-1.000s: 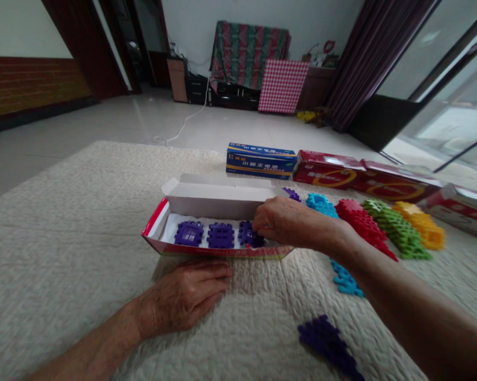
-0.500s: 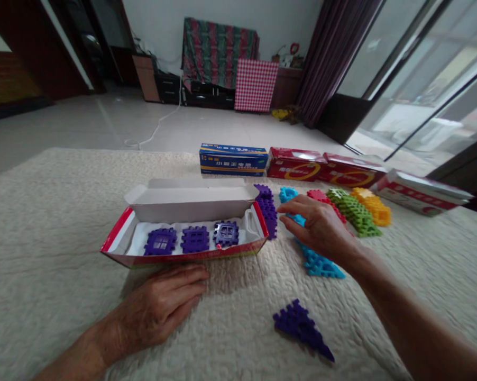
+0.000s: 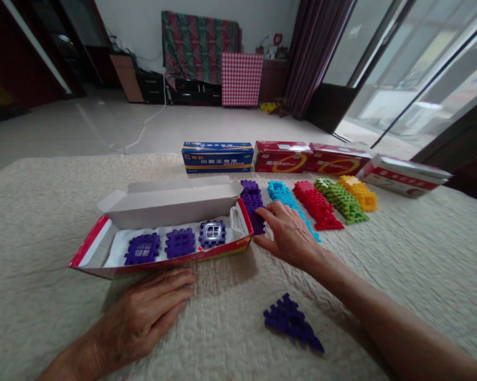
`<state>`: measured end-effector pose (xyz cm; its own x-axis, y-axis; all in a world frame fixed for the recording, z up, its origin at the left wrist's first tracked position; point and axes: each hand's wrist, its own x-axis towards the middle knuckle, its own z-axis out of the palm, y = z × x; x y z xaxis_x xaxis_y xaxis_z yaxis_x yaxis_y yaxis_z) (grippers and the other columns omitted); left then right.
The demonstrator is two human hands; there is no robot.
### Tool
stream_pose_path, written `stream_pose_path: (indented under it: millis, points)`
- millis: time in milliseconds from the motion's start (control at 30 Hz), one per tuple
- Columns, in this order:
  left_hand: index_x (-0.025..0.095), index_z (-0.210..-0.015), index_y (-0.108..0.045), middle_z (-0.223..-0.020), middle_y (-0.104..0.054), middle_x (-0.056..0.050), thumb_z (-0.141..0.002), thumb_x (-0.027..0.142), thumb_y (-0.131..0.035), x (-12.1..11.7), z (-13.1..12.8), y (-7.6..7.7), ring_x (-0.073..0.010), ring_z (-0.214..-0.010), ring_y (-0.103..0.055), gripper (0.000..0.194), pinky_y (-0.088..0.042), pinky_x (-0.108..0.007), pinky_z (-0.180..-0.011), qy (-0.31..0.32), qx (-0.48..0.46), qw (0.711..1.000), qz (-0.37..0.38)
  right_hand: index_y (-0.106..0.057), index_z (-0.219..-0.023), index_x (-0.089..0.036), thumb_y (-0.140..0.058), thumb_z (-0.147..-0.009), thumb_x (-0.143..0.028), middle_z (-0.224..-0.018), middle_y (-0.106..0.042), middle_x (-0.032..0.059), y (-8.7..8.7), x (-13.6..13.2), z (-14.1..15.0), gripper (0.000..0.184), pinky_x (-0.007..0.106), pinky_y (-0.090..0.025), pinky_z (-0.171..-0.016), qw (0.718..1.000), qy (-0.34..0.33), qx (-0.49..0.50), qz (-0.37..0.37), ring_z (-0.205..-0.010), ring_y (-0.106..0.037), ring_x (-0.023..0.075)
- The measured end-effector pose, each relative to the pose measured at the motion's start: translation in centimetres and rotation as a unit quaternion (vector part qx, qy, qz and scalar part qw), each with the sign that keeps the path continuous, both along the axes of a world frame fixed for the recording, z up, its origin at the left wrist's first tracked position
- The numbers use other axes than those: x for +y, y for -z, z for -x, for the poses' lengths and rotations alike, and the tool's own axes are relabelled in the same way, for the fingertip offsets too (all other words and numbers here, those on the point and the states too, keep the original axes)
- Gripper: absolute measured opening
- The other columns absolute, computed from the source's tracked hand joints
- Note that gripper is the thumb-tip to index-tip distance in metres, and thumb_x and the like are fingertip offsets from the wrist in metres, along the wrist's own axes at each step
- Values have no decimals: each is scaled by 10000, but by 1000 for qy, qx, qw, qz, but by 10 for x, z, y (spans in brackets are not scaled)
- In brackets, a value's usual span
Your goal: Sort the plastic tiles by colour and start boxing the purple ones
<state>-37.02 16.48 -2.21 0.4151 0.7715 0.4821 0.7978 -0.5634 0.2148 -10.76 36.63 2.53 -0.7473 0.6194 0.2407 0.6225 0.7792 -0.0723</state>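
Observation:
My left hand (image 3: 149, 304) lies flat on the quilted cover, fingers stretched out beside the front of an open carton (image 3: 153, 270). Inside the carton, three purple square building blocks sit in a row on white lining: one on the left (image 3: 142, 248), one in the middle (image 3: 180, 243) and one on the right (image 3: 212, 233). My right hand (image 3: 288, 233) is at the near end of a row of purple blocks (image 3: 252, 194), thumb and forefinger apart; the forefinger seems to touch the end block. A purple triangular block (image 3: 292, 321) lies alone nearer me.
Right of the purple row are light blue blocks (image 3: 280, 190), partly behind my hand, then red (image 3: 315, 206), green (image 3: 339, 198) and yellow (image 3: 359, 193) ones. Behind stand a blue box (image 3: 218, 159), two red boxes (image 3: 282, 157) and a white-and-red box (image 3: 405, 177).
My right hand has moved left and nearer, from beside the light blue row to the near end of the purple row. My left hand stays by the carton. The view has shifted slightly.

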Motion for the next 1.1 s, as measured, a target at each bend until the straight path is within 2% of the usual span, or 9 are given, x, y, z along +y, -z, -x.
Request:
stream_pose_path:
  millis: [167,300,467,567,633,700,800,867,1100]
  points:
    - [165,-1100,-676,-1201,-687,-55,-900,124,-527,0,-1,-1,-167,-1154,-623,252,-511,-264,-1014,-2,-2,1000,1,-580,-1164,-178,-633,-829,-327,-1158,-553,144,2,-2,1,370,426,-443,-874,1000,-9,22,-2,-1017,-534,288]
    - [174,-1109,-672,-1200,-688,-54,-904,139,-531,-2,-1,0,-173,-1152,-625,250,-526,-276,-998,-9,-1,1000,6,-566,-1136,-164,-589,-843,-231,-1106,-593,137,2,-2,2,302,389,-456,-847,996,-24,71,39,-1000,-570,260]
    - [174,-1105,-674,-1188,-693,-50,-905,131,-526,-1,-1,0,-168,-1147,-628,252,-521,-269,-1005,-12,-5,1000,1,-627,-923,-179,-515,-838,-187,-842,-658,38,-6,11,-6,140,276,-456,-692,971,-1,163,175,-743,-591,150]
    - [171,-1104,-677,-1191,-693,-49,-899,128,-533,-1,-1,0,-166,-1151,-625,254,-511,-257,-1014,-8,-1,1000,1,-650,-900,-175,-518,-817,-247,-731,-648,-4,-14,23,-16,172,248,-437,-595,947,7,138,289,-640,-563,127]
    - [170,-1109,-677,-1203,-688,-51,-900,125,-528,-1,0,0,-165,-1159,-620,260,-501,-256,-1024,-8,5,1000,3,-653,-899,-174,-516,-808,-262,-707,-639,-13,-18,26,-21,186,243,-437,-575,938,3,99,332,-623,-564,125]
    - [166,-1110,-677,-1203,-687,-53,-903,126,-527,-1,0,1,-165,-1161,-619,259,-496,-257,-1029,-8,6,1000,4,-651,-916,-175,-532,-800,-254,-749,-652,1,-21,25,-24,185,253,-454,-610,948,5,62,312,-668,-589,137]
    - [171,-1104,-681,-1205,-686,-52,-899,115,-524,-2,0,0,-169,-1163,-618,264,-501,-265,-1026,-10,3,1000,10,-651,-972,-174,-602,-770,-235,-923,-669,59,-24,16,-23,216,287,-476,-707,979,6,12,203,-804,-618,175]
    - [179,-1106,-684,-1212,-683,-51,-893,106,-520,-2,1,0,-174,-1161,-620,279,-507,-272,-1021,-9,-1,1000,16,-644,-982,-177,-650,-743,-230,-1013,-651,85,-25,9,-20,246,304,-484,-752,986,-14,-20,163,-872,-615,195]
    - [176,-1100,-687,-1174,-696,-68,-888,104,-515,-1,-1,-2,-182,-1145,-628,282,-524,-290,-1004,-6,-24,999,26,-616,-954,-187,-651,-696,-153,-1007,-630,93,-14,-2,-15,262,355,-505,-815,987,-51,-61,141,-933,-604,229]
